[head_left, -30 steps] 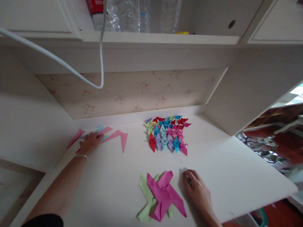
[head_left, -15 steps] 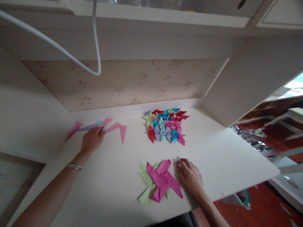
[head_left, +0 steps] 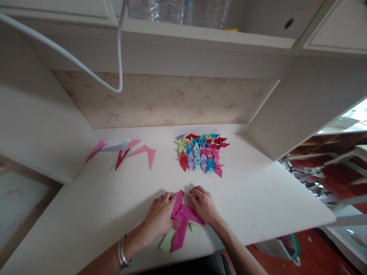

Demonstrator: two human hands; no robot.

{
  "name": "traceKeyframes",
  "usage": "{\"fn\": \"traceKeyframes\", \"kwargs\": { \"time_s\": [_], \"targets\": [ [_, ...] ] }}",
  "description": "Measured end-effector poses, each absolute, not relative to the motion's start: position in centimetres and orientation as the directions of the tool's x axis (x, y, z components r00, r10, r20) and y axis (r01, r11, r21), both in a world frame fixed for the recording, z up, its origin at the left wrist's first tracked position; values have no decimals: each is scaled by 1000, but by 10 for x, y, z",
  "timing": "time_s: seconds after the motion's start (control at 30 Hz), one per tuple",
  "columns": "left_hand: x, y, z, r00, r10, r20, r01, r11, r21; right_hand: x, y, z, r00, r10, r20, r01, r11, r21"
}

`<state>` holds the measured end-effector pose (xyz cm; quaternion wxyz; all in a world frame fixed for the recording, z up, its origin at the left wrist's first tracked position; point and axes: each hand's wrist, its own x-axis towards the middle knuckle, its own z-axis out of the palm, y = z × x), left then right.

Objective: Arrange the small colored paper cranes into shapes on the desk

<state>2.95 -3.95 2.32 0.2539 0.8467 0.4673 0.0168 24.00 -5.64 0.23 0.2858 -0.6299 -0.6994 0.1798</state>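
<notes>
The left hand (head_left: 161,212) was shifted to lower centre. Magenta paper (head_left: 181,218) was flanked by its curled fingers and those of the right hand (head_left: 203,204).

White desk (head_left: 252,191) beneath a cabinet shelf (head_left: 212,36), floral wallpaper (head_left: 160,101) behind, reddish floor (head_left: 329,252) at right.

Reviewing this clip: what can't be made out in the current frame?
All in the head view:
- Grip of left hand and right hand on the pink folded paper: some fingertips hidden by the hands themselves.
- Most of the green folded paper: under the pink one and the hands.
- Exact count of small folded papers: back rows overlap, too small.
- Tops of clear bottles: cut off by the upper edge.
</notes>
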Motion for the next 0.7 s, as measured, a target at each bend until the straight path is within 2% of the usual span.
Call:
{"fn": "traceKeyframes", "kwargs": {
  "time_s": [0.1,0.23,0.5,0.7],
  "targets": [
    [30,-45,22,522,819,-238,812,-391,434,253,-57,-1,27,985,170,654,111,-748],
    [31,-49,24,535,811,-235,799,-397,451,258,-68,-2,54,986,160,600,96,-794],
    [24,-47,36,484,836,-257,826,-340,451,249,-75,-3,26,982,186,653,124,-747],
    [16,-40,31,566,776,-277,753,-351,556,251,-74,-6,15,980,199,682,136,-719]
  ]
}}
